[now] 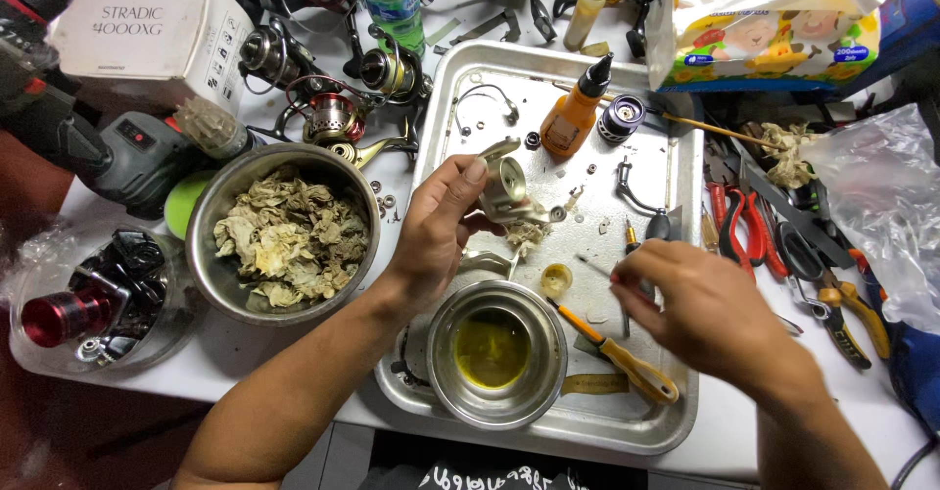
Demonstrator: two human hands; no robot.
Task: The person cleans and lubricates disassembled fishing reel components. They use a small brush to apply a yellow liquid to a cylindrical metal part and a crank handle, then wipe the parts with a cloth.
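Left hand (436, 231) grips gold reel body (509, 191) above tray (676, 421). Right hand (700, 314), at 4 o'clock, seems to pinch thin tool; grasp unclear. Risk: greasy part slips into oil bowl (494, 351), at 6 o'clock.

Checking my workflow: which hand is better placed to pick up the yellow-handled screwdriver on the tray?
Right. The right hand hovers just above the yellow-handled screwdriver and seems free, though its fingertips are hidden. The left hand is occupied, holding the reel body.
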